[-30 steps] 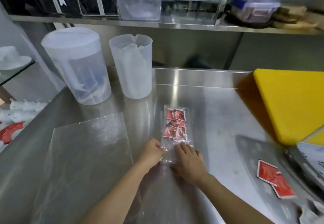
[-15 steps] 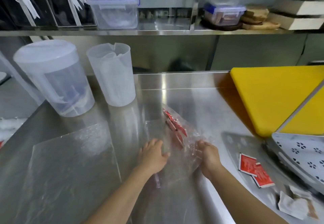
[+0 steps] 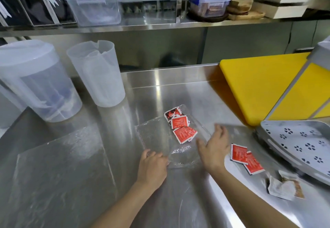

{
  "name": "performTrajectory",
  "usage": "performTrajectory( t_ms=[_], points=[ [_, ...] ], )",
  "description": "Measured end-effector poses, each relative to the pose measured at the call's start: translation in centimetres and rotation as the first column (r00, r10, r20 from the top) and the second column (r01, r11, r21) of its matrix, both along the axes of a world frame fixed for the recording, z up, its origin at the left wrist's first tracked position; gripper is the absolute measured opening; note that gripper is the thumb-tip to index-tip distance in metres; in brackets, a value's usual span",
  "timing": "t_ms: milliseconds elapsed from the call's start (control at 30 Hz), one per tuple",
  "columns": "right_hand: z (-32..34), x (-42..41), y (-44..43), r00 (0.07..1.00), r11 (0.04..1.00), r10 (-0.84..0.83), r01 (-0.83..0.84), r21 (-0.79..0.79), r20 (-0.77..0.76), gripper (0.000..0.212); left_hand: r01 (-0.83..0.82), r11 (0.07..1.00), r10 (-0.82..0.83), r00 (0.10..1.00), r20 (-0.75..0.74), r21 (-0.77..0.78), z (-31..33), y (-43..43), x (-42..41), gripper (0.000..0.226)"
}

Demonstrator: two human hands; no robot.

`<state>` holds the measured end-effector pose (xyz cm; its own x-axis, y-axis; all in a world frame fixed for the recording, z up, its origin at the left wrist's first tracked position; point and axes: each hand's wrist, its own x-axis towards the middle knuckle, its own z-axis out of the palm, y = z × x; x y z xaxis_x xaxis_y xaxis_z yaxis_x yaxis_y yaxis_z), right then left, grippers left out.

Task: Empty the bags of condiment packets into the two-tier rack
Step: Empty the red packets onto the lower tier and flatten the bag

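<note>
A clear plastic bag (image 3: 157, 138) lies flat on the steel counter with several red condiment packets (image 3: 182, 129) inside it. My left hand (image 3: 153, 163) has its fingers curled on the bag's near left edge. My right hand (image 3: 214, 147) hovers with spread fingers over the bag's right edge, blurred. At the right stands the two-tier rack: a grey perforated tier (image 3: 294, 142) above a shiny lower tier (image 3: 230, 167). On the lower tier lie two red packets (image 3: 246, 158) and a few pale crumpled packets (image 3: 284, 186).
Another empty clear bag (image 3: 62, 165) lies flat at the left. A lidded pitcher (image 3: 35, 79) and an open pitcher (image 3: 96, 72) stand at the back left. A yellow cutting board (image 3: 264, 86) lies behind the rack. A shelf with containers (image 3: 94, 6) runs overhead.
The bag was raised between both hands half a second ago; now it lies flat with the packets spread out. My right hand has let go and opened. My view shifted right.
</note>
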<state>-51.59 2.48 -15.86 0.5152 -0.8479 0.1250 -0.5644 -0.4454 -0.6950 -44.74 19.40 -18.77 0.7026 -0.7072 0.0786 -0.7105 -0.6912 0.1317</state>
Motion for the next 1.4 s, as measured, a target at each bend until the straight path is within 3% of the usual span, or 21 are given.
performTrajectory(
  t_ms=[33,100,167,200,267,367,467,600,667,800,867,967,1033,1100,1167,1267,1333,1400],
  points=[
    [0.3,-0.3,0.4,0.980,0.979,0.199,-0.198,-0.047,0.014,0.071,-0.006,0.999,0.005,1.000,-0.018,-0.042,0.3,-0.1,0.1,0.031],
    [0.9,-0.5,1.3,0.824,0.825,0.565,-0.565,0.024,-0.041,0.076,-0.002,0.992,-0.002,0.999,-0.038,-0.122,1.1,-0.5,0.7,0.027],
    [0.9,-0.5,1.9,0.643,0.669,0.735,-0.739,0.077,-0.214,0.077,0.020,0.980,-0.028,0.999,-0.039,-0.196,2.5,-1.0,1.3,0.026],
    [0.7,-0.4,2.1,0.610,0.645,0.734,-0.763,0.029,-0.299,0.070,0.027,0.969,-0.041,0.998,-0.055,-0.244,3.5,-1.2,1.7,0.024],
    [0.9,-0.3,2.1,0.686,0.685,0.647,-0.715,-0.142,-0.334,0.045,0.043,0.944,-0.073,0.994,-0.082,-0.326,5.8,-1.6,2.4,0.020],
    [3.1,0.1,1.6,0.827,0.764,0.537,-0.561,-0.319,-0.169,0.015,0.081,0.930,-0.105,0.993,-0.048,-0.360,9.5,-2.3,3.0,0.019],
    [7.0,1.0,0.4,0.859,0.780,0.509,-0.487,-0.392,-0.055,0.025,0.056,0.895,-0.096,0.993,-0.069,-0.442,13.9,-3.1,3.4,0.017],
    [12.7,2.3,-1.7,0.878,0.667,0.475,-0.408,-0.624,-0.066,0.008,0.023,0.822,-0.098,0.990,-0.100,-0.569,20.2,-4.5,3.8,0.015],
    [15.4,2.7,-2.4,0.887,0.655,0.461,-0.351,-0.669,-0.014,0.005,0.025,0.784,-0.106,0.990,-0.094,-0.621,22.9,-5.1,3.9,0.013],
    [19.3,3.1,-3.8,0.898,0.703,0.434,-0.285,-0.651,0.075,0.014,0.134,0.702,-0.117,0.990,0.073,-0.700,26.8,-6.5,3.8,0.023],
    [20.6,2.8,-4.3,0.880,0.722,0.468,-0.324,-0.611,0.086,0.018,0.210,0.695,-0.144,0.978,0.152,-0.688,28.0,-7.0,3.3,0.051],
    [22.2,2.1,-4.8,0.859,0.805,0.471,-0.324,-0.496,0.202,0.034,0.280,0.795,-0.290,0.955,0.069,-0.538,29.2,-7.4,3.1,0.098],
    [23.2,1.5,-5.2,0.849,0.849,0.456,-0.324,-0.418,0.267,0.043,0.289,0.815,-0.274,0.956,0.105,-0.502,29.4,-7.4,3.8,0.112],
    [23.8,0.7,-5.7,0.814,0.863,0.477,-0.363,-0.351,0.331,0.035,0.201,0.763,-0.151,0.980,0.132,-0.614,29.5,-7.4,4.7,0.115],
    [24.2,-0.4,-6.3,0.734,0.853,0.521,-0.462,-0.242,0.436,0.018,0.081,0.685,-0.071,0.996,0.044,-0.724,29.4,-7.7,5.2,0.118],
    [24.8,-2.0,-7.3,0.618,0.775,0.596,-0.611,-0.165,0.513,0.009,-0.104,0.637,-0.139,0.959,-0.247,-0.764,28.7,-7.9,5.9,0.127],
    [25.4,-2.8,-8.2,0.585,0.737,0.629,-0.659,-0.153,0.511,0.013,-0.162,0.703,-0.141,0.922,-0.360,-0.692,28.0,-7.7,6.3,0.115],
    [25.6,-3.4,-8.9,0.606,0.742,0.631,-0.653,-0.150,0.484,0.018,-0.072,0.836,-0.108,0.950,-0.292,-0.544,27.6,-7.4,6.8,0.051]
  ],
)
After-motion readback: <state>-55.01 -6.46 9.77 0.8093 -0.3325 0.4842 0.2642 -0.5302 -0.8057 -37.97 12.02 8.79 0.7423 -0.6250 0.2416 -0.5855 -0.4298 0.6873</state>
